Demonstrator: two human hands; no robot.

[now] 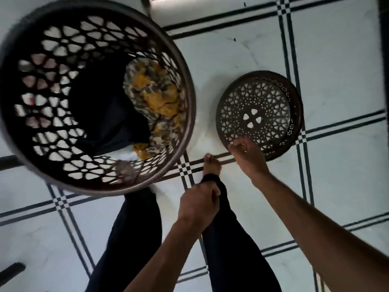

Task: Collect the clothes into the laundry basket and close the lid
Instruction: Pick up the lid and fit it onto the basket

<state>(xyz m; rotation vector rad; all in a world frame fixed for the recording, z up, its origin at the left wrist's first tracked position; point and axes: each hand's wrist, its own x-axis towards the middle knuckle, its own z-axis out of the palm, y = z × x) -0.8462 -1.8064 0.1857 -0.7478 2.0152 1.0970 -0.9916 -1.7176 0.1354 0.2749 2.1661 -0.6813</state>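
Note:
A round dark-brown lattice laundry basket point(187, 114) stands on the floor at the left, open at the top. Inside lie a dark navy garment point(105, 114) and a yellow patterned cloth point(155, 95). The matching perforated round lid point(259, 114) lies flat on the floor to the basket's right. My right hand point(247, 154) grips the lid's near rim with its fingers curled over the edge. My left hand point(197, 204) hangs lower in the middle, fingers curled shut against my dark trouser leg; nothing shows in it.
The floor point(336, 70) is pale tile with black striped lines. My legs in dark trousers point(139, 228) and a bare foot point(211, 165) stand between basket and lid. A dark object point(11, 270) lies at the bottom left edge.

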